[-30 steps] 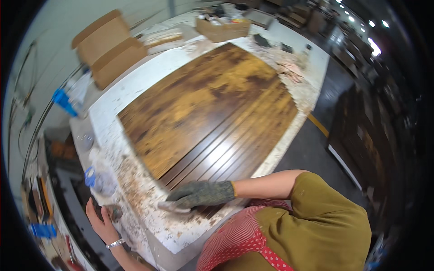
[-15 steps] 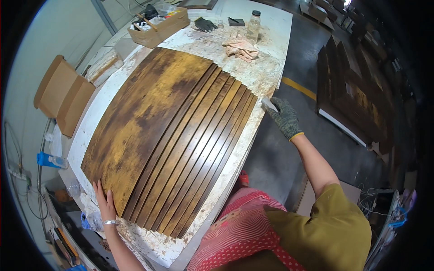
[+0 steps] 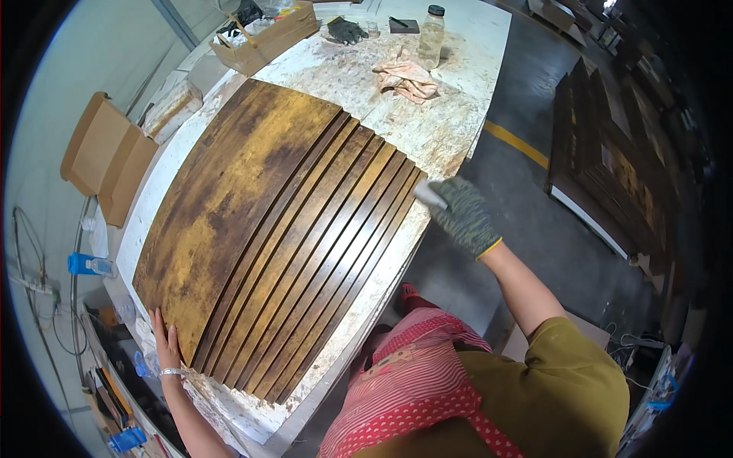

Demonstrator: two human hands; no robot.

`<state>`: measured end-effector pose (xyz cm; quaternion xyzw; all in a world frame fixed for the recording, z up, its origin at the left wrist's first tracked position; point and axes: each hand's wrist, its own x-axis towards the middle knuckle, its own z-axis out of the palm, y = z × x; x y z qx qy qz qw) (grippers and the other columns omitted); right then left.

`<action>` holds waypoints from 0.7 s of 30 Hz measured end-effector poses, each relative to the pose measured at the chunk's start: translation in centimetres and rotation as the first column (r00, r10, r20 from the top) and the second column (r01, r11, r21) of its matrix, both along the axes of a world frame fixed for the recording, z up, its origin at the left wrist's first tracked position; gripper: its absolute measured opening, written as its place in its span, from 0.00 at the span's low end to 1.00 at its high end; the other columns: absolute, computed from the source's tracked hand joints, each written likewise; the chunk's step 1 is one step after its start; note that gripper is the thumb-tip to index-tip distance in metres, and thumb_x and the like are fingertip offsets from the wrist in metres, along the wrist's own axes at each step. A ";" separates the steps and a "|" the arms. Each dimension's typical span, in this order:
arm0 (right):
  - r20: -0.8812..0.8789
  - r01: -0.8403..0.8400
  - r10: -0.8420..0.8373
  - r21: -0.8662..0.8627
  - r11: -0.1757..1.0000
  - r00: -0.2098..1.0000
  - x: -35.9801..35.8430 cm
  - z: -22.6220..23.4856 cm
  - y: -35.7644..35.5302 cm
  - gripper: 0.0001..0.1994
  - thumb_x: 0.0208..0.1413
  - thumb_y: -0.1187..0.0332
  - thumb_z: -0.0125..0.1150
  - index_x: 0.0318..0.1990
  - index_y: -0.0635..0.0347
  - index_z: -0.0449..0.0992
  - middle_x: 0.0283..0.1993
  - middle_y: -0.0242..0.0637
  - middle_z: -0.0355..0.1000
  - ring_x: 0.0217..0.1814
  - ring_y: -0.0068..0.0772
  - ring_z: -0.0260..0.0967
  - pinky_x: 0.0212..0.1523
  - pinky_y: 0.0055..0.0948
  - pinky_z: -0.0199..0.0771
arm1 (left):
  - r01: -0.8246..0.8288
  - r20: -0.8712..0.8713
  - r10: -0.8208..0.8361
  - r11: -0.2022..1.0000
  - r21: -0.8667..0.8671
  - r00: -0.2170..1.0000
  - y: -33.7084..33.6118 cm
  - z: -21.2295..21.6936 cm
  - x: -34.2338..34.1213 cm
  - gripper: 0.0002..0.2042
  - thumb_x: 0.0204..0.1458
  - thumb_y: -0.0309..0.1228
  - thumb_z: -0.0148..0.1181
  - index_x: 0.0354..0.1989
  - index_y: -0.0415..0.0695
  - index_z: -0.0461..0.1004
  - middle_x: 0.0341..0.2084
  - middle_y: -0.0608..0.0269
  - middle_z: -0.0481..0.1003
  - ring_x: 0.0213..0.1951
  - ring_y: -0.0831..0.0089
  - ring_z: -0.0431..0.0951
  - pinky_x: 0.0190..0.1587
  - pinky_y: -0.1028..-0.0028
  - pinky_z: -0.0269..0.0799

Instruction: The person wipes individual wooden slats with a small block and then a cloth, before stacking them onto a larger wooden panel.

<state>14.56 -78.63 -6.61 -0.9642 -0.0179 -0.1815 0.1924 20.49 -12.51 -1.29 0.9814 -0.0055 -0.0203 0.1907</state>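
Note:
A stack of brown wood-grain boards [image 3: 237, 183] lies fanned out, so the lower ones show as narrow stepped strips with small holes. Bare, with a bracelet at its wrist, my left hand [image 3: 167, 347] rests against the near left corner of the top board, fingers stretched out. My right hand [image 3: 467, 215] wears a grey-green knit glove with a yellow cuff. Its fingers are closed on a small whitish block [image 3: 429, 193], close to the far right corner of the lowest strips. Whether the block touches the boards I cannot tell.
The boards lie on a stained white table [image 3: 359, 72]. On it are a crumpled pink cloth [image 3: 406, 80], a bottle [image 3: 431, 38], a dark glove [image 3: 346, 30] and a cardboard box [image 3: 263, 42]. An open carton [image 3: 107, 160] stands left. More board stacks [image 3: 611, 172] stand on the right.
My right hand has moved left and slightly down with the whitish block, nearer the boards' corner. My left hand stays at the near left corner. The view has shifted slightly.

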 end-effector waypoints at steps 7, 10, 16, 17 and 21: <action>0.065 0.167 -0.162 -0.071 0.983 0.985 -0.2 -0.8 0.3 0.17 0.48 0.60 0.59 0.44 0.57 0.74 0.38 0.43 0.68 0.43 0.46 0.67 0.44 0.41 0.67 | 0.034 0.026 -0.035 0.999 0.021 0.999 0.7 -0.8 0.0 0.27 0.61 0.41 0.42 0.66 0.46 0.50 0.68 0.56 0.42 0.69 0.61 0.41 0.67 0.67 0.38; -0.014 0.099 -0.100 -0.055 0.994 0.995 -2.2 -0.4 4.0 0.17 0.48 0.59 0.59 0.44 0.56 0.74 0.38 0.43 0.68 0.43 0.46 0.66 0.43 0.40 0.67 | 0.060 0.099 -0.067 0.996 0.068 0.993 1.5 -1.5 -0.1 0.26 0.61 0.41 0.41 0.66 0.46 0.51 0.68 0.54 0.43 0.68 0.60 0.42 0.67 0.66 0.38; -0.018 0.018 -0.019 -0.070 0.997 1.000 -6.3 -0.5 12.8 0.19 0.45 0.59 0.60 0.44 0.57 0.74 0.38 0.43 0.68 0.41 0.46 0.66 0.41 0.40 0.67 | 0.114 0.216 -0.111 0.993 -0.003 0.970 1.1 -2.8 0.8 0.25 0.61 0.39 0.43 0.65 0.45 0.53 0.66 0.48 0.45 0.67 0.56 0.45 0.66 0.65 0.39; 0.006 0.020 -0.020 -0.056 0.998 1.000 -7.2 -0.4 14.2 0.19 0.44 0.60 0.61 0.44 0.57 0.74 0.37 0.43 0.67 0.40 0.45 0.66 0.40 0.41 0.67 | 0.124 0.240 -0.115 0.992 -0.021 0.964 0.7 -2.8 0.9 0.25 0.60 0.38 0.44 0.64 0.44 0.54 0.66 0.48 0.46 0.67 0.55 0.45 0.66 0.65 0.40; 0.033 -0.036 0.036 -0.012 0.999 0.999 -10.4 -0.4 20.6 0.18 0.42 0.62 0.61 0.43 0.57 0.74 0.34 0.42 0.67 0.36 0.44 0.66 0.37 0.41 0.66 | 0.121 0.287 -0.097 0.990 -0.067 0.953 -0.2 -3.3 1.4 0.25 0.59 0.39 0.47 0.63 0.43 0.56 0.65 0.45 0.47 0.67 0.53 0.46 0.66 0.65 0.43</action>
